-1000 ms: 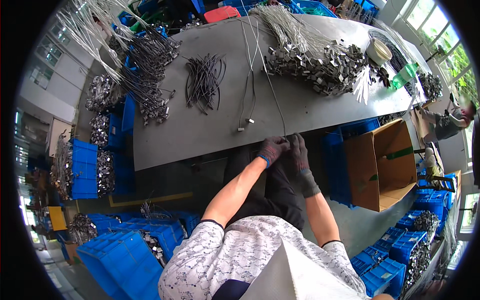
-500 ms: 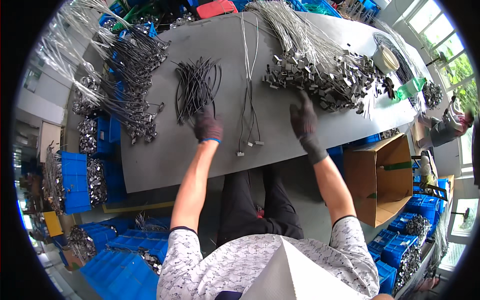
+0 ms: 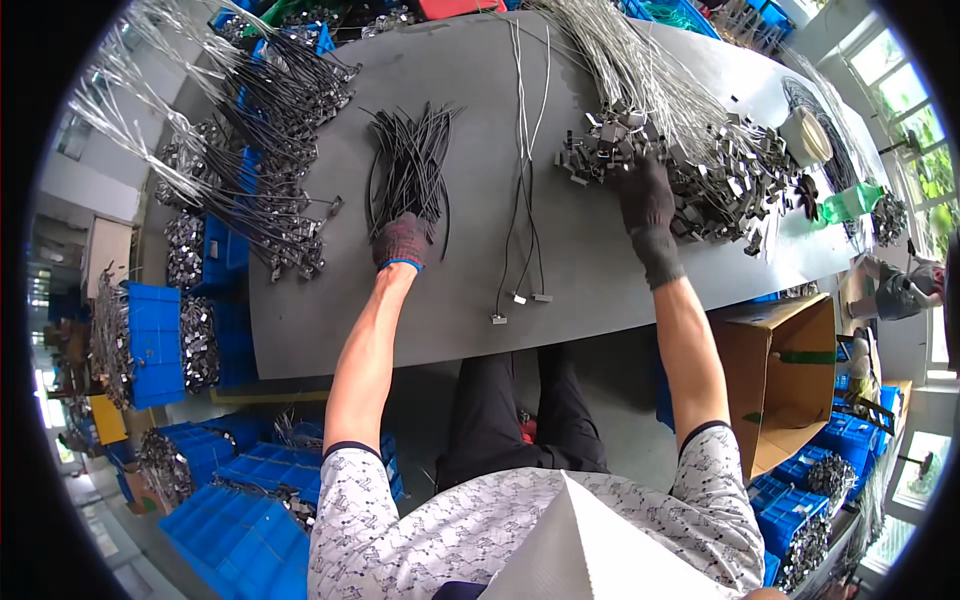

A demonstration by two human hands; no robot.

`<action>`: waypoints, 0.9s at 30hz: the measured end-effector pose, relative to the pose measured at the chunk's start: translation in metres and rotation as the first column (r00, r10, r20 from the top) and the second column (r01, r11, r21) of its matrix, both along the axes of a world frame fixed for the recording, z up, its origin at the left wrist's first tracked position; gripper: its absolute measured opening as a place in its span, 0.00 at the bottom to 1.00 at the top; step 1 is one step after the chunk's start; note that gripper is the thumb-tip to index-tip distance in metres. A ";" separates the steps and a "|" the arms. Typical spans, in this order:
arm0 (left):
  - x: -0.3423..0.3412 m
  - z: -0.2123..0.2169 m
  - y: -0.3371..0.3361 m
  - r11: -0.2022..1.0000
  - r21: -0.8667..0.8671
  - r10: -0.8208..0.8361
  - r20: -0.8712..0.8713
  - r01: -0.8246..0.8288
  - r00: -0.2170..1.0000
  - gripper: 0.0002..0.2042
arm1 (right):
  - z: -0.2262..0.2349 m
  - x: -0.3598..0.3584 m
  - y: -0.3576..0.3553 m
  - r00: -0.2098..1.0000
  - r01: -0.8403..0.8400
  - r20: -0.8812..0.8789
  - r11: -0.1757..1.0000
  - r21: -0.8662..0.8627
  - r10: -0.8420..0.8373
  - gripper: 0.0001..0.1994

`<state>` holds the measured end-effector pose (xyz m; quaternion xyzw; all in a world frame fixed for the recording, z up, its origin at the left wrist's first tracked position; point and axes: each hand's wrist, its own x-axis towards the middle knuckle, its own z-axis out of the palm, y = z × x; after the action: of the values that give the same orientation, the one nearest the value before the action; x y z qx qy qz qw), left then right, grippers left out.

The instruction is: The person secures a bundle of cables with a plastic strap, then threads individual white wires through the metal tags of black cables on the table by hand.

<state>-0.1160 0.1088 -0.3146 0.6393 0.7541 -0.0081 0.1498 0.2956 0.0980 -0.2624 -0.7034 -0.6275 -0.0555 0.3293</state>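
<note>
A loose bundle of thin black tubes [image 3: 410, 165] lies on the grey table. My left hand [image 3: 402, 242], in a dark knitted glove with a blue cuff edge, is closed over its near ends. To the right, my right hand [image 3: 645, 197], in a dark glove, reaches into the near left edge of a big heap of cables with small silvery metal connectors [image 3: 720, 180]. Its fingertips are hidden among the connectors. Between my hands, several separate cables [image 3: 522, 190] run lengthwise, white at the far part, black nearer me, with small connectors at their near ends.
More black-and-clear cables [image 3: 270, 220] hang over blue bins at the table's left. A beige round container [image 3: 805, 138] and a green plastic bottle [image 3: 850, 203] stand at the right. Below the table's right edge is an open cardboard box [image 3: 775, 380]; another person [image 3: 900, 290] is beyond.
My right hand has moved forward from the bare table into the connector heap. My left hand has curled onto the near ends of the black tubes. The view has shifted slightly.
</note>
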 end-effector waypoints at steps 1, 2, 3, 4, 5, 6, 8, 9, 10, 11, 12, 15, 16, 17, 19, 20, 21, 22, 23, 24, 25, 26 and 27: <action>-0.023 -0.016 -0.006 0.999 0.034 -0.042 -0.001 0.042 0.999 0.14 | 0.005 -0.014 -0.019 0.992 0.052 -0.117 0.999 -0.009 -0.052 0.18; -0.037 -0.029 -0.011 0.993 0.072 -0.097 0.000 0.097 0.995 0.14 | 0.004 -0.017 -0.031 0.992 0.043 -0.117 0.999 0.000 -0.043 0.18; -0.043 -0.040 -0.015 0.992 0.085 -0.097 0.002 0.097 0.995 0.14 | -0.008 -0.014 -0.041 0.902 0.110 -0.408 0.989 -0.101 -0.142 0.16; -0.050 -0.051 -0.022 0.996 0.090 -0.036 0.143 0.023 0.989 0.15 | -0.020 -0.015 -0.049 0.718 0.134 -0.652 0.967 -0.216 -0.245 0.15; -0.041 -0.049 -0.033 0.996 0.084 -0.024 0.224 0.005 0.974 0.16 | -0.033 -0.010 -0.061 0.721 0.151 -0.644 0.965 -0.212 -0.255 0.15; -0.034 -0.045 -0.045 0.997 0.079 -0.007 0.301 -0.017 0.954 0.16 | -0.045 -0.006 -0.072 0.552 0.106 -0.779 0.952 -0.288 -0.297 0.16; 0.004 -0.004 -0.078 0.885 -0.407 0.464 0.719 -0.227 0.517 0.16 | -0.067 0.009 -0.093 0.357 0.082 -0.865 0.934 -0.347 -0.352 0.16; -0.001 -0.006 -0.092 0.889 -0.396 0.455 0.726 -0.228 0.515 0.16 | -0.071 0.001 -0.096 0.427 -0.003 -0.833 0.921 -0.390 -0.351 0.15; -0.004 -0.010 -0.105 0.837 -0.519 0.544 0.755 -0.175 0.366 0.14 | -0.074 -0.005 -0.098 0.495 -0.082 -0.798 0.896 -0.436 -0.343 0.15; -0.011 -0.013 -0.122 0.771 -0.627 0.634 0.744 -0.107 0.212 0.13 | -0.076 -0.015 -0.101 0.496 -0.091 -0.802 0.899 -0.429 -0.333 0.15; -0.005 -0.006 -0.139 0.773 -0.626 0.632 0.745 -0.101 0.213 0.13 | -0.079 -0.018 -0.107 0.798 0.032 -0.524 0.888 -0.458 -0.299 0.14; 0.011 0.017 -0.187 0.811 -0.584 0.584 0.811 0.022 -0.019 0.09 | -0.079 -0.024 -0.123 0.946 0.180 -0.155 0.856 -0.485 -0.287 0.16; 0.011 0.021 -0.199 0.832 -0.550 0.553 0.817 0.069 -0.161 0.07 | -0.075 -0.028 -0.132 0.955 0.164 -0.154 0.886 -0.434 -0.252 0.15; 0.009 0.026 -0.210 0.854 -0.511 0.516 0.801 0.102 -0.302 0.06 | -0.073 -0.036 -0.145 0.966 0.138 -0.153 0.912 -0.386 -0.210 0.14; 0.020 0.034 -0.218 0.853 -0.512 0.511 0.776 0.105 -0.370 0.06 | -0.084 -0.024 -0.184 0.815 -0.072 -0.538 0.885 -0.460 -0.214 0.14; 0.030 0.038 -0.221 0.849 -0.517 0.508 0.743 0.108 -0.437 0.06 | -0.093 -0.011 -0.210 0.518 -0.295 -0.821 0.851 -0.435 -0.240 0.14; 0.041 0.039 -0.224 0.851 -0.512 0.505 0.742 0.113 -0.441 0.06 | -0.105 -0.002 -0.248 0.547 -0.263 -0.824 0.905 -0.335 -0.146 0.14; 0.050 0.038 -0.225 0.854 -0.512 0.496 0.746 0.093 -0.444 0.05 | -0.118 0.006 -0.301 0.731 -0.270 -0.681 0.896 -0.353 -0.048 0.15; 0.063 0.038 -0.225 0.856 -0.510 0.489 0.749 0.082 -0.446 0.04 | -0.128 0.016 -0.354 0.882 -0.237 -0.470 0.899 -0.367 0.040 0.16; 0.079 0.026 -0.221 0.864 -0.485 0.489 0.747 0.133 -0.451 0.04 | -0.136 0.026 -0.407 0.966 -0.186 -0.236 0.917 -0.353 0.105 0.18; 0.101 0.022 -0.222 0.836 -0.536 0.527 0.723 0.117 -0.446 0.06 | -0.119 0.015 -0.451 0.998 -0.046 -0.070 0.761 -0.647 0.001 0.16; 0.136 0.025 -0.222 0.802 -0.580 0.575 0.689 0.139 -0.441 0.07 | -0.141 0.033 -0.514 0.992 -0.011 -0.098 0.701 -0.713 -0.084 0.13; 0.166 0.018 -0.222 0.782 -0.593 0.610 0.667 0.189 -0.427 0.06 | -0.149 0.041 -0.560 0.999 0.053 0.054 0.366 -0.929 -0.008 0.12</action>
<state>0.0499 -0.1130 -0.2961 0.1074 0.3758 0.3658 0.8447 0.3366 -0.4624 -0.4112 -0.7769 -0.5432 0.2873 -0.1373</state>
